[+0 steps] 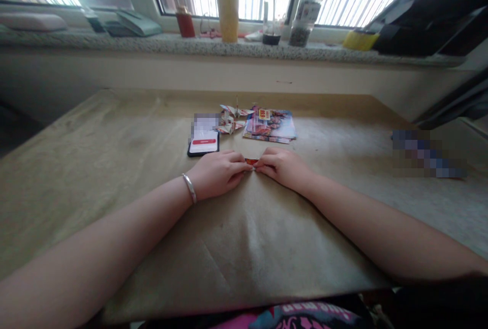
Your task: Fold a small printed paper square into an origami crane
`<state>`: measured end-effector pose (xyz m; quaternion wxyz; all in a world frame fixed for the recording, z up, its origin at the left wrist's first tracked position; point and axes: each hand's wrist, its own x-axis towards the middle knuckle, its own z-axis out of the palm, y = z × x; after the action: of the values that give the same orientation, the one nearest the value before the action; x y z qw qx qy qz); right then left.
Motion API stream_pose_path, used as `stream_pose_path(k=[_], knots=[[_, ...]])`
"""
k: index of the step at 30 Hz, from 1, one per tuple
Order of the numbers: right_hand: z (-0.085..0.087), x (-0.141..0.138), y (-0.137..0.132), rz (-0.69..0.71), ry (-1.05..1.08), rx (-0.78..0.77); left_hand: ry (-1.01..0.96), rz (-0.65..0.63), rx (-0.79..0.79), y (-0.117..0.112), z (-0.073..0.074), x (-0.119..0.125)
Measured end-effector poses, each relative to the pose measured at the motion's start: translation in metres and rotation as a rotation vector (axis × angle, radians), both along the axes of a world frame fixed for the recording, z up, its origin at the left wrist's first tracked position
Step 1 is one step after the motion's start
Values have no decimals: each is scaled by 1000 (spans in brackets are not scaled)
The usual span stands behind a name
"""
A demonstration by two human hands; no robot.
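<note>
Between my fingertips is a small piece of folded paper, red and orange on the part that shows; the rest is covered by my fingers. My left hand, with a silver bangle at the wrist, pinches it from the left. From the right, my right hand pinches the same paper, and the two hands nearly meet low over the table. Just beyond them lie several folded paper cranes, white with red print. A stack of colourful printed sheets sits to their right.
A phone with a lit screen lies beyond my left hand. The table has a creased beige cover. At the far right is a blurred-out item. Bottles and jars stand along the stone windowsill behind the table.
</note>
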<state>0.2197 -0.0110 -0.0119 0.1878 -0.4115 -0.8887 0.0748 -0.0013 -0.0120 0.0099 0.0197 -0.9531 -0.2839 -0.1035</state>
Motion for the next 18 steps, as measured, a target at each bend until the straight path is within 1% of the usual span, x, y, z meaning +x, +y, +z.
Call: stream_pose_path(k=[6,12,18], knots=[[0,0,1,11,-3,7,-30,-40,-87,5,-2,-1],[-2,0,1,22,-14,16,37,-31,-55,2,3,2],[-3,2,-1,76,-37,94,99,-19,-36,0,6,2]])
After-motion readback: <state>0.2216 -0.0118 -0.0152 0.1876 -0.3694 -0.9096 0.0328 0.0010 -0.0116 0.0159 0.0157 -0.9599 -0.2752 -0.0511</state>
